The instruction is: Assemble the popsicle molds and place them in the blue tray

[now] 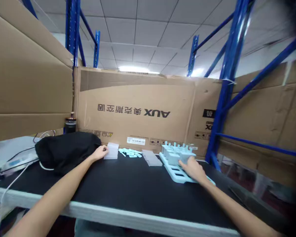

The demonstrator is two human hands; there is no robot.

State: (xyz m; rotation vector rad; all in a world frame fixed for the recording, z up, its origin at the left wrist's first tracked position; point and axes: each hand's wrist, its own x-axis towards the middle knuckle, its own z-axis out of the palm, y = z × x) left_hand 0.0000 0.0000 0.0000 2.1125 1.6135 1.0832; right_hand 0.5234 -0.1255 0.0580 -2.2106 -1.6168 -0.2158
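Note:
My left hand (100, 153), fingers bent together, is at the left edge of a stack of translucent plastic pieces (111, 151) and seems to pinch it. Right of the stack lies a loose pile of light-blue sticks (130, 152), then a flat translucent piece (151, 158). On the right, a light-blue frame tray (179, 177) holds several translucent popsicle molds (173, 158) with blue stick handles upright. My right hand (193, 168) is closed around a mold at the tray's front right; its far fingers are partly hidden.
A black cloth bag (66, 151) lies at the left, beside a white power strip (17, 162) with cables. A dark jar (70, 124) stands behind it. Cardboard walls (138, 95) and blue rack posts (219, 108) enclose the black tabletop (128, 194).

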